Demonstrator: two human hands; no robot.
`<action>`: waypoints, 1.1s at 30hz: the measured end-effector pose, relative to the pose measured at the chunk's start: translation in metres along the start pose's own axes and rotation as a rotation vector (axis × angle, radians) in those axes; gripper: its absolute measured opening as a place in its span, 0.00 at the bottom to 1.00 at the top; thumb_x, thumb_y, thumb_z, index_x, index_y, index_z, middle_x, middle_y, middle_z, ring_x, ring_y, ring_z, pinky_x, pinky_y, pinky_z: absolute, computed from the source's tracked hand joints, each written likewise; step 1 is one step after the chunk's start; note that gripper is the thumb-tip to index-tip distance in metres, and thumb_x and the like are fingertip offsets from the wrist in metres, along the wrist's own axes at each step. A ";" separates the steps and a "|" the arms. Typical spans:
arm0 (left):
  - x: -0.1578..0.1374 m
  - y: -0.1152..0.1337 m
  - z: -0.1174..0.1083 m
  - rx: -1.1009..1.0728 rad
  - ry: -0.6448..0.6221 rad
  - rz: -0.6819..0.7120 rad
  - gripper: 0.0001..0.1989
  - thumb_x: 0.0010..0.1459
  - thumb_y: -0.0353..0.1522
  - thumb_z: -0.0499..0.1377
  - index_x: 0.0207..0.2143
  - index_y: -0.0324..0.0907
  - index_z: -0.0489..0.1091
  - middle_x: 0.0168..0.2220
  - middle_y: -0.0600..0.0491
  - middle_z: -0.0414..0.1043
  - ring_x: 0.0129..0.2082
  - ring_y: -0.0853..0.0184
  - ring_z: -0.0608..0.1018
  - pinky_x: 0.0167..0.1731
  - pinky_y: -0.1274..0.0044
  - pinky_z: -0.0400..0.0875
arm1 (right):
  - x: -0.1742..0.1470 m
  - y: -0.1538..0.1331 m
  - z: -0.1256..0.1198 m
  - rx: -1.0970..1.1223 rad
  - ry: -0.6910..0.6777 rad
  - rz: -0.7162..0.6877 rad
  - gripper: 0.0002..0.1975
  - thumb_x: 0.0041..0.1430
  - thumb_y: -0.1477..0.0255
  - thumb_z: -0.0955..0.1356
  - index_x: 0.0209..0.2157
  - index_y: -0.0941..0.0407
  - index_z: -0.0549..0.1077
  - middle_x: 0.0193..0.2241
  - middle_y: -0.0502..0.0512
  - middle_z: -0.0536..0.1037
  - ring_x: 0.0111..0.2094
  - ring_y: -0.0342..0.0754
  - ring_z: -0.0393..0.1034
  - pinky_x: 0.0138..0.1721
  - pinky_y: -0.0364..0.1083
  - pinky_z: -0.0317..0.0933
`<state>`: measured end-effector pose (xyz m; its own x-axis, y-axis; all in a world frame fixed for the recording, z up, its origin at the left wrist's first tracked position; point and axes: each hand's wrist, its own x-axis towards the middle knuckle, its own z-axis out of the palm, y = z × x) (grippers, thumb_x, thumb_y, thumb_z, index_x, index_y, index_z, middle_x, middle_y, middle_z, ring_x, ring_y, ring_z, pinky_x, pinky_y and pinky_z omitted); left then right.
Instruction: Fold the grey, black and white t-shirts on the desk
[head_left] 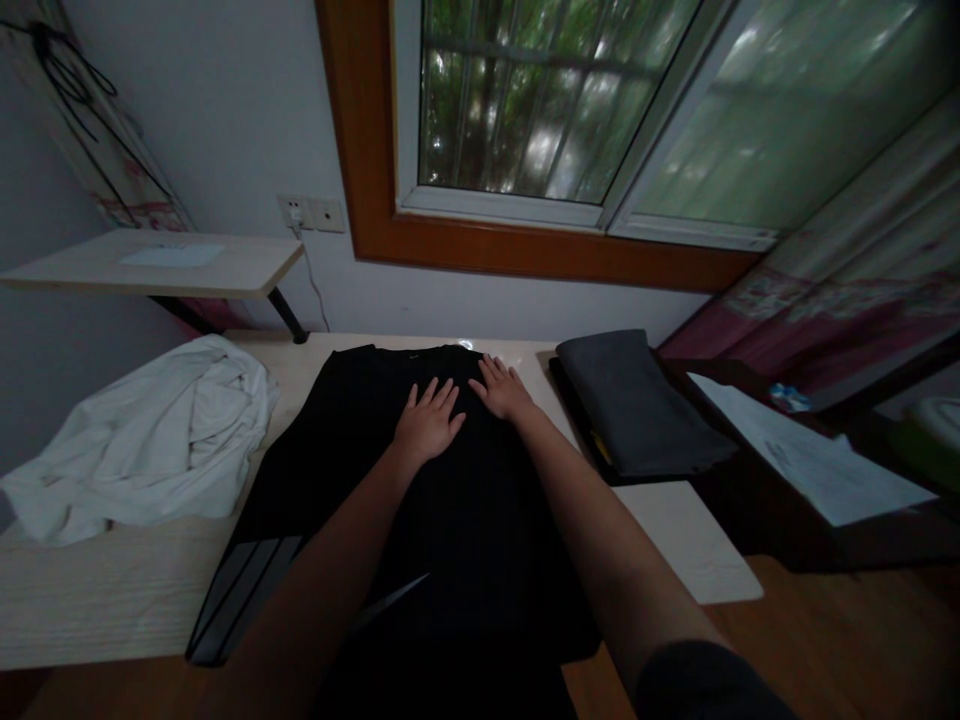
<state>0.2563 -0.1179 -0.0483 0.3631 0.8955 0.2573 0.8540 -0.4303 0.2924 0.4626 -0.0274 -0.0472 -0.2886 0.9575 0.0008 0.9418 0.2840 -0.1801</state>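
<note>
A black T-shirt (480,500) lies spread flat on the pale wooden table (112,590), its collar end toward the wall. Grey stripes mark its sleeve at the lower left. My left hand (429,420) rests palm down on the upper middle of the shirt, fingers spread. Close beside it, my right hand (501,388) lies flat near the shirt's upper right edge, its fingers also apart. Neither hand grips the cloth. My forearms cover parts of the shirt's lower half.
A crumpled white cloth (165,430) lies to the left, below a small raised shelf (247,265). Folded dark grey fabric (637,410) sits on the right. Beyond it, papers (810,450) rest on a dark surface. A window (540,110) and wall sockets (311,213) are behind the table.
</note>
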 end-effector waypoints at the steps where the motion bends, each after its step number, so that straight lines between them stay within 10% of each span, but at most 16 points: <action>1: 0.000 0.000 0.000 0.003 -0.001 0.001 0.29 0.71 0.44 0.48 0.70 0.47 0.59 0.72 0.48 0.54 0.73 0.50 0.52 0.71 0.50 0.40 | -0.001 0.000 0.000 0.002 0.002 -0.005 0.37 0.73 0.50 0.50 0.73 0.58 0.50 0.75 0.58 0.42 0.75 0.57 0.35 0.72 0.61 0.35; 23: -0.001 0.004 -0.006 0.150 -0.087 -0.026 0.32 0.72 0.47 0.39 0.72 0.46 0.53 0.74 0.53 0.48 0.74 0.56 0.49 0.72 0.55 0.41 | -0.090 0.027 0.001 0.040 0.165 -0.121 0.27 0.73 0.59 0.57 0.68 0.53 0.63 0.71 0.60 0.58 0.72 0.58 0.49 0.70 0.60 0.48; 33: 0.001 0.001 -0.004 0.128 -0.096 -0.019 0.32 0.72 0.48 0.38 0.72 0.47 0.53 0.74 0.53 0.48 0.74 0.55 0.49 0.71 0.53 0.41 | -0.126 0.030 -0.005 0.225 0.381 -0.032 0.18 0.70 0.65 0.62 0.54 0.53 0.77 0.44 0.60 0.78 0.48 0.57 0.70 0.54 0.55 0.65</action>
<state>0.2561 -0.1180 -0.0445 0.3746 0.9129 0.1620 0.8997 -0.4002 0.1746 0.5279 -0.1394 -0.0481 -0.1930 0.9108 0.3651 0.8602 0.3360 -0.3835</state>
